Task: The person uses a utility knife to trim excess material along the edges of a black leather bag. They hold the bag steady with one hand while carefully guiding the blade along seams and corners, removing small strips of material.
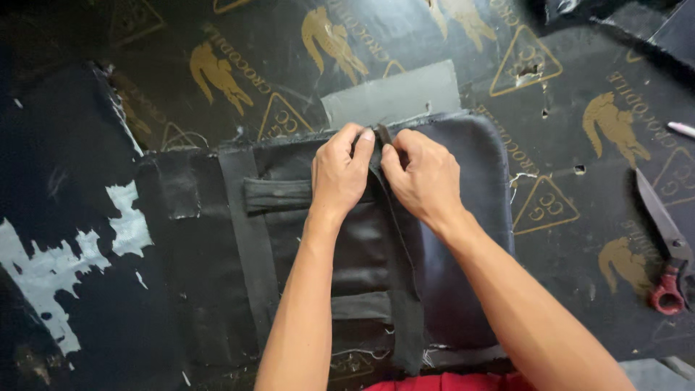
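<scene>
I see both hands at the top edge of a black fabric panel [456, 239] lying flat on the bench [565, 289]. My left hand [340, 174] and right hand [423, 177] pinch a dark vertical strap [405, 289] between thumbs and fingertips, each grip closed on it near the panel's upper seam. No container shows. A grey patch [394, 98] sits just behind the hands, partly covered by the panel. Red-handled scissors [666, 246] lie well apart on the right, their handle cut off at the frame edge. Black-on-black layers make the strap's stitching hard to make out.
</scene>
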